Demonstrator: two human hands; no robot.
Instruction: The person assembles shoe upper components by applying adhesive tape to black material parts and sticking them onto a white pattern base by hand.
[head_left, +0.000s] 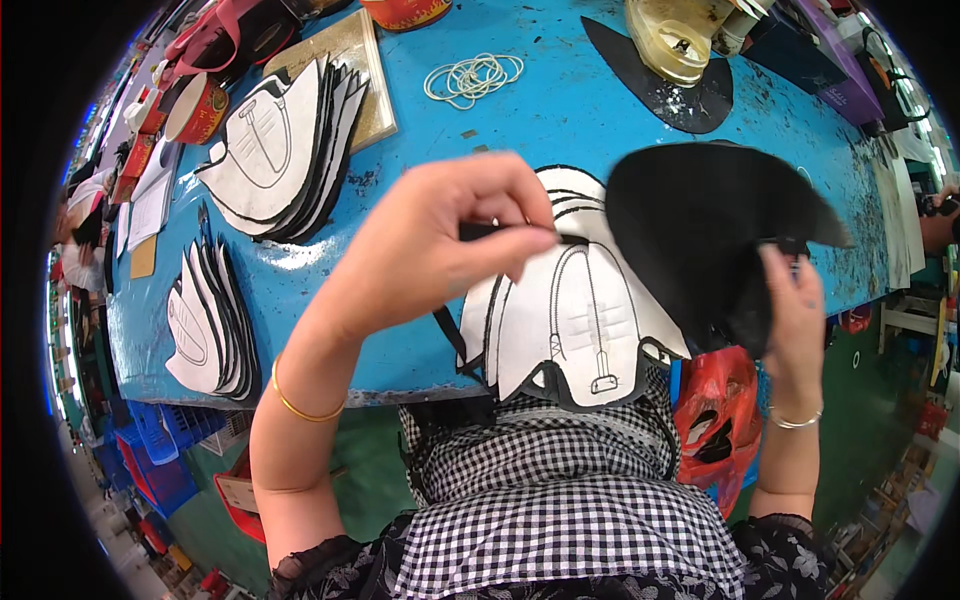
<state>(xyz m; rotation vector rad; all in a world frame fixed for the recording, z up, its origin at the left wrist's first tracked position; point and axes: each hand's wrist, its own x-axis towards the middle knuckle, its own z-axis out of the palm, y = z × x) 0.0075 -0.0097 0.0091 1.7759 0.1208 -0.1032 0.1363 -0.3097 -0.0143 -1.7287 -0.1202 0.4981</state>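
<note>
My left hand [440,235], a bangle at its wrist, is raised over a stack of white, black-edged cut panels [575,310] near the table's front edge. Its thumb and fingers pinch a narrow dark strip, mostly hidden by them. A curved line drawing runs down the top white panel. On the right, my right hand [795,310] grips the edge of a large black curved panel [690,230], lifted beside the stack and partly covering it. The right fingertips are somewhat blurred, and a small dark thing by them cannot be made out.
Two more stacks of white panels, an upper one [262,150] and a lower one [195,320], lie at left. Behind them is a board [375,85]. Pale cord [472,78] lies on the blue table [530,120]. A glue-stained pot [672,50] sits on black material at the far right. A red bag [715,400] hangs below.
</note>
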